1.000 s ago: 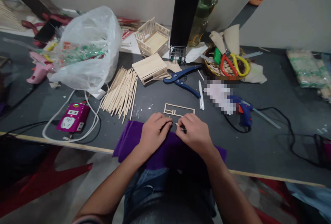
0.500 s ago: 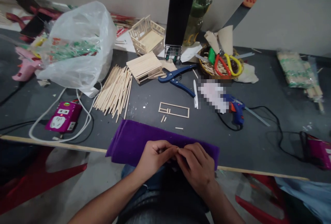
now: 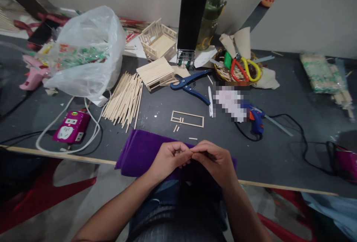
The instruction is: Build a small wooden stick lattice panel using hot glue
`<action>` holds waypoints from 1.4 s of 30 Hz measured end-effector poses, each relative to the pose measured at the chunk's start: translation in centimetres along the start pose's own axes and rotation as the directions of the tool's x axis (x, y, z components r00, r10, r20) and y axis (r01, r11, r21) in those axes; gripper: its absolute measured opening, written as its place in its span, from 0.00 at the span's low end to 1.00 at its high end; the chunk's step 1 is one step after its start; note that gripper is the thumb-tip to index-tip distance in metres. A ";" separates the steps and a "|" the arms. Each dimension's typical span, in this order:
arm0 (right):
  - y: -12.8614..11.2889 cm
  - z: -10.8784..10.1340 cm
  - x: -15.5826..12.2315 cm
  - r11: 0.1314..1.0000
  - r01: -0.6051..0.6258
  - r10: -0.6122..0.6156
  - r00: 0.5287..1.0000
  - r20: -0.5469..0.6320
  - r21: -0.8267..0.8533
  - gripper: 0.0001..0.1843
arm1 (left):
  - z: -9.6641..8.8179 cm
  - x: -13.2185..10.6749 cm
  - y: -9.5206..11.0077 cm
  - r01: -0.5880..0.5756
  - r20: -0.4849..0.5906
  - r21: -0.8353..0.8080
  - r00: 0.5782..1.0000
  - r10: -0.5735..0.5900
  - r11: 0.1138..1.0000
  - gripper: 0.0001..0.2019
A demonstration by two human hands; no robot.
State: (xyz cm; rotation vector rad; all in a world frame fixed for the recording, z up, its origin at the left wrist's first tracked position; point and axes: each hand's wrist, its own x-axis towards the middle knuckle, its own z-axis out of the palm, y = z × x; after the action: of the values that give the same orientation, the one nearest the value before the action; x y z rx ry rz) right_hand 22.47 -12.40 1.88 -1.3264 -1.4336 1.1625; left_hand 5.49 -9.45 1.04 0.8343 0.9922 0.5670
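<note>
My left hand (image 3: 171,160) and my right hand (image 3: 214,160) meet fingertip to fingertip above a folded purple cloth (image 3: 139,152) at the table's front edge. Both are closed in a pinch; whatever lies between the fingertips is too small or hidden to make out. Just beyond the cloth lies a small rectangular frame of thin wooden sticks (image 3: 192,124), with short cross pieces at its left end. Two short stick pieces (image 3: 176,128) rest below it, and another short piece (image 3: 193,138) lies nearer my hands.
A pile of wooden sticks (image 3: 125,98) lies left of the frame. Behind are blue cutters (image 3: 191,85), a white pen (image 3: 210,102), a blue glue gun (image 3: 256,121) and a basket (image 3: 219,72) with scissors. A purple power strip (image 3: 71,126) and plastic bag (image 3: 92,78) stand left.
My right hand has lifted and turned, its fingers now pinching higher against the left fingertips. My left hand has risen slightly. The things on the table have stayed put.
</note>
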 end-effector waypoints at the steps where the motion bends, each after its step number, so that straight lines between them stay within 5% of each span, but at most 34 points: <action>1: 0.0 0.0 0.2 0.999 -0.023 0.024 1.000 -0.017 0.043 0.03 | 0.0 0.2 0.1 0.001 -0.003 -0.016 1.000 -0.002 1.000 0.19; 5: -0.1 -0.4 1.6 0.978 -0.127 0.131 0.991 -0.015 0.164 0.04 | -0.1 1.4 0.6 -0.010 0.021 -0.103 1.000 0.012 0.995 0.18; 9: 0.2 -0.6 3.1 0.985 -0.149 0.154 0.987 -0.053 0.088 0.06 | -0.5 2.5 0.6 -0.015 0.018 -0.171 1.000 0.019 0.985 0.16; 25: 1.2 0.3 4.4 0.997 0.006 0.001 0.996 -0.088 0.077 0.06 | -1.6 4.0 0.6 0.069 0.053 -0.377 0.997 -0.053 0.924 0.20; 35: 1.1 0.6 4.2 0.997 0.043 -0.036 0.993 -0.110 0.058 0.04 | -1.5 4.0 0.8 0.088 0.090 -0.287 0.994 -0.065 0.954 0.24; 42: 0.1 -0.4 2.6 1.000 -0.006 0.006 0.996 0.085 -0.004 0.03 | -0.9 1.5 -0.3 -0.002 0.089 -0.148 0.996 0.015 0.989 0.21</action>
State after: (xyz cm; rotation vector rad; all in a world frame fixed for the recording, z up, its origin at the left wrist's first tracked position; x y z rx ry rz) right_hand 22.64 -9.80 1.86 -1.2985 -1.4939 1.2340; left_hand 5.37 -8.17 -0.16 0.7260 0.8543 0.5981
